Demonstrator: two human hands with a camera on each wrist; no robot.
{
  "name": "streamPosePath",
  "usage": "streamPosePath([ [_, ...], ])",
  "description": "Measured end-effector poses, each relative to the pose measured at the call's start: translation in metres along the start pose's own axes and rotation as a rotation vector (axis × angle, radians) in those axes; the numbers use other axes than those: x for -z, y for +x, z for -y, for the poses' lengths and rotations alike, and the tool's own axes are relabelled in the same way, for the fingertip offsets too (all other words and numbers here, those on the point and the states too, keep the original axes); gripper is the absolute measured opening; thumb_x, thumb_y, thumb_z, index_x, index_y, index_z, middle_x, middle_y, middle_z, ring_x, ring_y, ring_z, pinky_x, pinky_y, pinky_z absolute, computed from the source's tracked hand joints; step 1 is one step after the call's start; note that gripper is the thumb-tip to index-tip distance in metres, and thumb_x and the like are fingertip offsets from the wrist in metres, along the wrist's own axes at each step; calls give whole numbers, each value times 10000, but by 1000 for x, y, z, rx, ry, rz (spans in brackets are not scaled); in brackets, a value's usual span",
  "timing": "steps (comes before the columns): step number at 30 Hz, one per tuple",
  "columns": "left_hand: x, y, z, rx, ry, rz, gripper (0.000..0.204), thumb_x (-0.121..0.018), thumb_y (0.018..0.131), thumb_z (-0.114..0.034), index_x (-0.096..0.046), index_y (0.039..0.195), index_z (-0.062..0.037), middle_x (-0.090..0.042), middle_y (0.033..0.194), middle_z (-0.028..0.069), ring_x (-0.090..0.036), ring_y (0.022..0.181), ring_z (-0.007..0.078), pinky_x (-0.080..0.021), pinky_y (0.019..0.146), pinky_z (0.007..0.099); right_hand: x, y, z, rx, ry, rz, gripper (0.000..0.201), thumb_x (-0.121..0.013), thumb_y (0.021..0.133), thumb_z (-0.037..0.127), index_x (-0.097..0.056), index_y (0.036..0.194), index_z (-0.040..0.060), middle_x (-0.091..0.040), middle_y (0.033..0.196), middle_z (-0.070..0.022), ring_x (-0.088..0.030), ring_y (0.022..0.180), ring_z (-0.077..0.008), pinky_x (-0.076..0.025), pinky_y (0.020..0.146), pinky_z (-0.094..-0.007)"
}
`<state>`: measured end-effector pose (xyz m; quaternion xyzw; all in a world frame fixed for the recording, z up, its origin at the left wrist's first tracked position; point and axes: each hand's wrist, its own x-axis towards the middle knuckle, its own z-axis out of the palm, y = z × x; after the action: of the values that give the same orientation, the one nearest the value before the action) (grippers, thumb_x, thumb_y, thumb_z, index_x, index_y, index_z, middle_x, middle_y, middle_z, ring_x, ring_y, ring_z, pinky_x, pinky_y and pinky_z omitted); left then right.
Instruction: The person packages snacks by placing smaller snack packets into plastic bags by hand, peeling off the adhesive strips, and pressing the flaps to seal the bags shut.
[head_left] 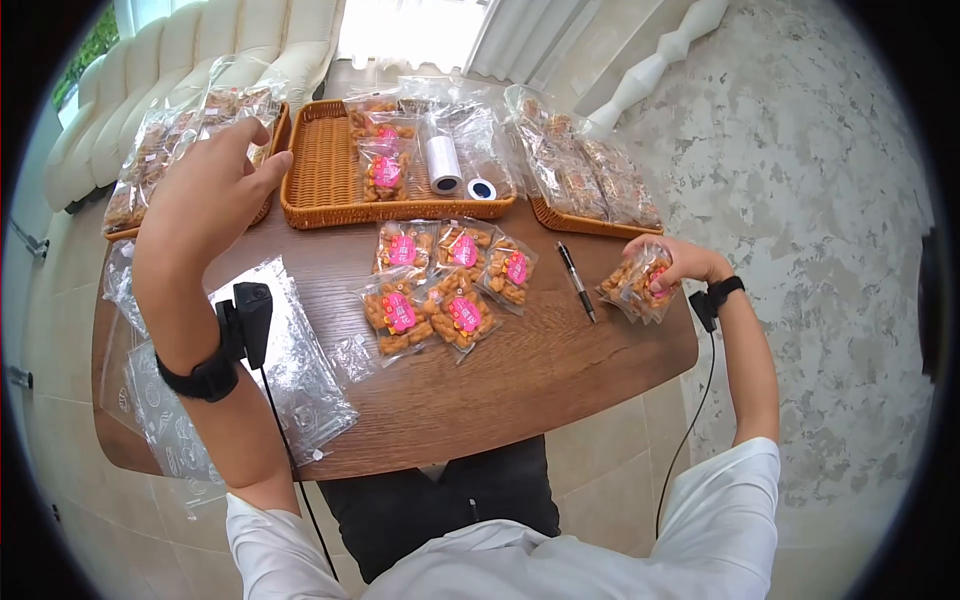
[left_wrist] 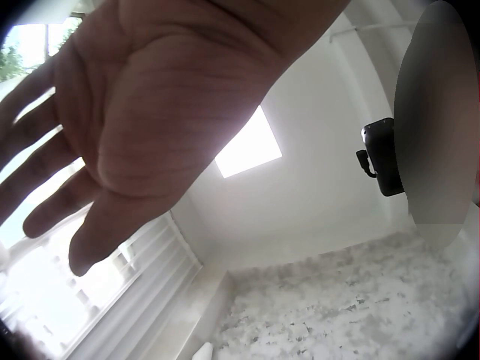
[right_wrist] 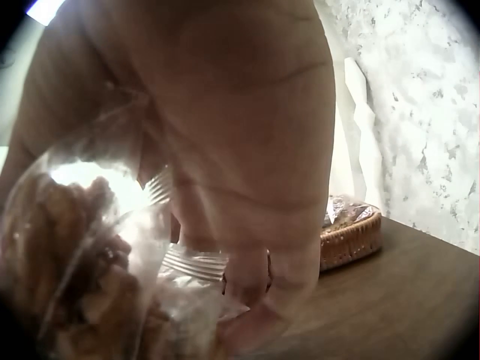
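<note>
My right hand grips clear packets of fried dough twists at the right end of the table. In the right wrist view, two crimped bag edges show beside the palm, and the twists fill the lower left. My left hand is raised above the left side of the table, holding nothing. Its fingers are spread and extended in the left wrist view. Several packets with pink labels lie grouped mid-table. A black and silver pen lies between them and my right hand.
At the back, a wicker basket holds labelled packets, a white label roll and a smaller roll. Bagged snacks fill baskets at back left and back right. Flat clear bags lie at the left front.
</note>
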<state>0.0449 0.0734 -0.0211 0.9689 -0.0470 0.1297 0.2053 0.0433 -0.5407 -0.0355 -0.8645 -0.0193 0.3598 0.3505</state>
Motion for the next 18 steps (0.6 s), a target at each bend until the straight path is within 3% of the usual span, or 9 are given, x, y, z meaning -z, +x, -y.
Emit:
streamPosePath([
  [2,5,0,-8,27,-14,53,437,-657,1017,-354,-640,1281,-6,-715,1006,208,-695,895,314,-539,841,409,3,12,7,6,32,24,782,-908,714,115,-557,1412,85,-657,1236,-28,-618,1140,-144,-512,1020,-317],
  [3,6,0,-12,59,-34,101,431,-656,1019,-348,-640,1281,-6,-711,990,203,-692,884,309,-538,833,407,4,19,12,-24,-95,13,825,-928,698,134,-548,1428,68,-659,1231,-33,-618,1140,-150,-506,1033,-321],
  [6,1,-2,-8,-10,-67,40,425,-661,1005,-368,-661,1241,-14,-750,902,189,-720,791,326,-540,776,440,13,29,-2,-15,-224,-35,923,-970,681,258,-538,1464,34,-672,1208,-57,-627,1121,-179,-506,1019,-335],
  [8,1,-2,-6,-18,-62,46,422,-665,1004,-364,-659,1239,-14,-745,888,185,-715,781,316,-540,766,434,12,29,3,-170,-410,-84,939,-960,707,366,-542,1478,30,-684,1252,-96,-639,1122,-206,-508,992,-347],
  [12,1,0,-7,-10,-88,51,415,-669,1004,-361,-658,1238,-18,-737,868,180,-709,769,300,-538,745,427,4,19,-8,-102,-424,-153,948,-945,724,454,-549,1470,24,-692,1229,-124,-654,1130,-232,-516,955,-360],
  [14,0,1,-6,-18,-83,50,412,-669,1004,-358,-659,1239,-19,-737,869,179,-707,763,296,-537,738,425,-7,10,3,-288,-463,-266,904,-947,717,530,-616,1350,-24,-720,1159,-140,-667,1118,-253,-528,977,-395],
  [15,0,1,-5,-29,-79,45,409,-670,1005,-355,-659,1239,-20,-737,870,178,-706,757,291,-536,731,423,-15,3,3,-289,-446,-404,824,-939,735,544,-653,1251,-32,-726,1103,-131,-678,1114,-260,-531,961,-396],
  [18,-1,0,-6,-38,-100,32,396,-670,1007,-345,-663,1235,-21,-737,864,170,-703,739,283,-535,718,417,-28,-3,34,-431,-307,-355,753,-944,750,477,-659,1232,-27,-732,1102,-160,-687,1116,-275,-534,975,-401],
])
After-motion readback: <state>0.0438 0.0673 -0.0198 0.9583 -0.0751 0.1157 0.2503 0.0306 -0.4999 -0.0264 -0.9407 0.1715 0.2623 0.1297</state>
